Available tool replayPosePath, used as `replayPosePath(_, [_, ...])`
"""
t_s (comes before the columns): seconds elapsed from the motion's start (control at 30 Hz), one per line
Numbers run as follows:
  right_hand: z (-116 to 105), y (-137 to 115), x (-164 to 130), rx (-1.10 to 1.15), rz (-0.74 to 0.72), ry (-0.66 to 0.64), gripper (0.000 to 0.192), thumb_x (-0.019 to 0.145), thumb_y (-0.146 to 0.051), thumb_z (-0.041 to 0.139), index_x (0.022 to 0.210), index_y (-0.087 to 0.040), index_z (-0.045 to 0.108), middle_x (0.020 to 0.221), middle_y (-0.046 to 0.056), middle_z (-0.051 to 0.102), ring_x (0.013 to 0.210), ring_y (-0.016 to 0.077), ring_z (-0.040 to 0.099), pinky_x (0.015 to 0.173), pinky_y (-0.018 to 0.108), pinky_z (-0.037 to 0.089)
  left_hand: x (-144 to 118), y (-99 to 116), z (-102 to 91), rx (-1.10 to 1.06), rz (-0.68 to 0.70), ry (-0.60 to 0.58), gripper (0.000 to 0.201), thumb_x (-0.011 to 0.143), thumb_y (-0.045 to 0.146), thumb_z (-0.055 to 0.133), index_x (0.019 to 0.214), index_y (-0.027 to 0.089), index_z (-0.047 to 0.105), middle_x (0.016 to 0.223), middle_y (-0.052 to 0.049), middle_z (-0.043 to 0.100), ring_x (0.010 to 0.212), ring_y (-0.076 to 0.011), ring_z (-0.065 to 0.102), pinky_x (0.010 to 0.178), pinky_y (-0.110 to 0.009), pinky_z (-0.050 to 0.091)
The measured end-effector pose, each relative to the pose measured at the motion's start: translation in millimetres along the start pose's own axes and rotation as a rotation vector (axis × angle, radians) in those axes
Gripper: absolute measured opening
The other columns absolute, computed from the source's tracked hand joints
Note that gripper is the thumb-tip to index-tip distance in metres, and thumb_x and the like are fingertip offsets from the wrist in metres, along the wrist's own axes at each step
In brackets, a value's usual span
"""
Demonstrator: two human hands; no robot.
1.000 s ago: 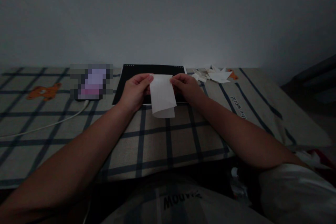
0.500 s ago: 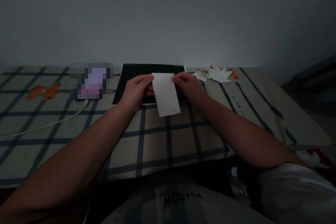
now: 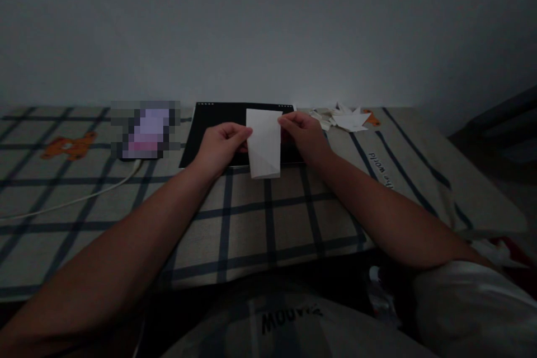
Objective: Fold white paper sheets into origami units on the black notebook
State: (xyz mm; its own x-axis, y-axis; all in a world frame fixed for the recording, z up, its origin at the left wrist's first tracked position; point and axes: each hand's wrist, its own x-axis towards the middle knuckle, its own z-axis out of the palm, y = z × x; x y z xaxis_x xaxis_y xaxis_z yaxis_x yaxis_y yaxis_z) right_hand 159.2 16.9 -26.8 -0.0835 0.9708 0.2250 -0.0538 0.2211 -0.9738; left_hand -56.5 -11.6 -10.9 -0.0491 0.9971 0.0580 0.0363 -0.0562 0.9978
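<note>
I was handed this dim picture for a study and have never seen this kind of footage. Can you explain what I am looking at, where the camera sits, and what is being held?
The camera is worn on a person's head and looks forward and down, so the two bare arms reaching in are their own. No machine is involved. The left hand and right hand pinch a folded white paper by its two sides, holding it upright. Behind it a black pad lies on a plaid cloth printed with an orange bear. A white cable runs off to the left, and folded paper pieces lie at the back right. One patch is blurred.
</note>
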Motion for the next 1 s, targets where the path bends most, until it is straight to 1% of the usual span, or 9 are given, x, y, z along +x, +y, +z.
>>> replayPosePath(0.1, [-0.1, -2.4, -0.6, 0.035, 0.055, -0.028, 0.025, 0.089, -0.047, 0.085, 0.091, -0.024, 0.075, 0.078, -0.001, 0.075, 0.071, 0.0157, 0.069, 0.068, 0.032, 0.061, -1.0, 1.2, 0.0, 0.078, 0.062, 0.037, 0.016, 0.088, 0.022, 0.082, 0.075, 0.019, 0.073, 0.072, -0.001, 0.075, 0.062, -0.0139, 0.068, 0.063, -0.025, 0.059])
replayPosePath(0.2, [0.2, -5.5, -1.5, 0.07, 0.138, -0.087, 0.026, 0.09, -0.048, 0.084, 0.094, -0.024, 0.078, 0.08, -0.001, 0.077, 0.069, 0.0147, 0.07, 0.067, 0.03, 0.061, 0.4, -0.2, -2.0, 0.115, 0.114, 0.068, 0.016, 0.089, 0.022, 0.08, 0.076, 0.019, 0.073, 0.069, 0.0, 0.073, 0.06, -0.0134, 0.066, 0.059, -0.024, 0.055])
replayPosePath(0.33, [1.4, -9.0, -3.5, 0.059, 0.199, -0.172, 0.022, 0.089, -0.043, 0.087, 0.087, -0.023, 0.079, 0.079, 0.001, 0.078, 0.068, 0.0145, 0.07, 0.067, 0.03, 0.06, 3.9, -2.1, -4.8, 0.12, 0.143, 0.106, 0.015, 0.092, 0.022, 0.078, 0.078, 0.02, 0.073, 0.07, 0.0, 0.072, 0.062, -0.0141, 0.066, 0.06, -0.024, 0.055])
replayPosePath(0.47, [1.2, -7.9, -3.8, -0.009, 0.188, -0.196, 0.026, 0.087, -0.046, 0.089, 0.082, -0.022, 0.079, 0.077, 0.001, 0.078, 0.068, 0.0148, 0.07, 0.069, 0.031, 0.061, 5.6, -2.1, -4.5, 0.093, 0.137, 0.127, 0.015, 0.092, 0.021, 0.077, 0.078, 0.02, 0.073, 0.071, 0.0, 0.072, 0.064, -0.0142, 0.067, 0.059, -0.023, 0.056])
replayPosePath(0.57, [-0.6, -4.9, -2.0, -0.06, 0.169, -0.189, 0.027, 0.086, -0.047, 0.089, 0.083, -0.022, 0.08, 0.076, 0.001, 0.078, 0.068, 0.0148, 0.069, 0.07, 0.031, 0.061, 6.4, -3.8, -3.9, 0.07, 0.117, 0.124, 0.014, 0.092, 0.022, 0.077, 0.079, 0.02, 0.073, 0.071, 0.0, 0.072, 0.064, -0.0137, 0.067, 0.058, -0.022, 0.056])
replayPosePath(0.73, [-2.3, -4.2, -1.1, -0.139, 0.128, -0.158, 0.019, 0.09, -0.04, 0.084, 0.083, -0.022, 0.08, 0.073, 0.001, 0.077, 0.068, 0.0159, 0.069, 0.071, 0.033, 0.061, 7.9, -9.1, -6.3, 0.013, 0.071, 0.076, 0.018, 0.093, 0.034, 0.079, 0.086, 0.018, 0.078, 0.076, -0.002, 0.075, 0.067, -0.015, 0.07, 0.057, -0.023, 0.058])
replayPosePath(0.8, [-2.7, -4.3, -1.5, -0.174, 0.11, -0.143, 0.02, 0.091, -0.041, 0.083, 0.083, -0.023, 0.08, 0.074, 0.001, 0.078, 0.069, 0.0164, 0.07, 0.072, 0.033, 0.061, 7.8, -9.9, -7.7, 0.0, 0.064, 0.057, 0.023, 0.09, 0.04, 0.083, 0.089, 0.018, 0.08, 0.079, -0.003, 0.077, 0.07, -0.0151, 0.071, 0.059, -0.023, 0.059])
replayPosePath(0.87, [-3.4, -3.4, -1.7, -0.183, 0.077, -0.132, 0.021, 0.09, -0.043, 0.083, 0.084, -0.023, 0.081, 0.075, 0.001, 0.078, 0.069, 0.0167, 0.07, 0.072, 0.033, 0.06, 7.3, -9.7, -8.6, -0.002, 0.053, 0.036, 0.025, 0.086, 0.041, 0.088, 0.089, 0.017, 0.08, 0.081, -0.003, 0.079, 0.07, -0.0147, 0.072, 0.061, -0.023, 0.06])
replayPosePath(1.0, [-4.5, -2.0, -1.7, -0.173, 0.042, -0.123, 0.03, 0.088, -0.052, 0.086, 0.085, -0.023, 0.081, 0.076, 0.001, 0.078, 0.071, 0.0176, 0.071, 0.072, 0.034, 0.06, 6.7, -8.1, -8.3, 0.015, 0.031, 0.038, 0.027, 0.081, 0.04, 0.093, 0.083, 0.017, 0.079, 0.08, -0.004, 0.079, 0.068, -0.0145, 0.071, 0.063, -0.024, 0.062])
